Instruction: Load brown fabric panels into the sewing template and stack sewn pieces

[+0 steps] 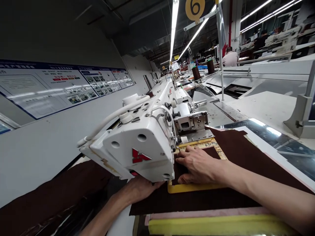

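Note:
A white sewing machine head (140, 144) with a red logo fills the middle of the view. My right hand (197, 165) lies flat, fingers stretched out, on dark brown fabric (241, 154) inside a yellow frame template (194, 187) beside the needle area. My left hand (140, 190) reaches under the machine head onto the same fabric. Its fingers are hidden behind the machine.
More brown fabric (49, 196) is draped at lower left. A yellow and pink padded edge (211, 224) runs along the front. Thread cones (196, 72) stand farther back. A wall with posters (61, 85) is on the left. A person (230, 57) sits at a distant station.

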Motion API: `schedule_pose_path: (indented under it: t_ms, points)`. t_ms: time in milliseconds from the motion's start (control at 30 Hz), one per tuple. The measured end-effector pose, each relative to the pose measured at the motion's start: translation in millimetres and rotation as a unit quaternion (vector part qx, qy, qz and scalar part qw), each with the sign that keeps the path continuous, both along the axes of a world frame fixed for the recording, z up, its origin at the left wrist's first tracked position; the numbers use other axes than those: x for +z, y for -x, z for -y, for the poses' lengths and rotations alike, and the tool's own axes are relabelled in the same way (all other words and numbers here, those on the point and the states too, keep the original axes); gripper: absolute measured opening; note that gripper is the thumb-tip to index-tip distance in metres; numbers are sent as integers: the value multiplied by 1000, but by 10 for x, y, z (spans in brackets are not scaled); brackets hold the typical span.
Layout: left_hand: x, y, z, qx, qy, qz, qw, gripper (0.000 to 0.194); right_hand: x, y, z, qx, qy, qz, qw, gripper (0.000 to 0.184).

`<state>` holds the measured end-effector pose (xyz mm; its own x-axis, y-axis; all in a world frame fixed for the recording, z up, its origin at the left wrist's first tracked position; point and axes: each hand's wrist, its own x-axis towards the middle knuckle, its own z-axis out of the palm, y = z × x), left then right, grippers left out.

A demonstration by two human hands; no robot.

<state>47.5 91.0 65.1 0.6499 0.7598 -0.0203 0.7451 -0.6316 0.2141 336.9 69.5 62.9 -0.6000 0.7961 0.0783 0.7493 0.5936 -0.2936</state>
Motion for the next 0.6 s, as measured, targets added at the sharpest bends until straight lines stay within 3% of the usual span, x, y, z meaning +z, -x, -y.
schedule_pose_path:
  t_ms: [100, 267, 433, 600]
  points:
    - [-9, 6, 217, 4, 9, 19, 1000, 36, -33, 4, -5, 2, -3, 1, 1000, 58]
    - [-80, -32, 471, -53, -12, 70, 996, 46, -67, 4, -6, 9, -12, 4, 1000, 52]
    - [-188, -20, 505, -85, -51, 90, 991, 45, -65, 4, 2, 7, -14, 7, 1000, 51]
    - [-164, -26, 497, -113, -49, 140, 983, 41, -54, 8, 8, 10, -13, 4, 1000, 48]
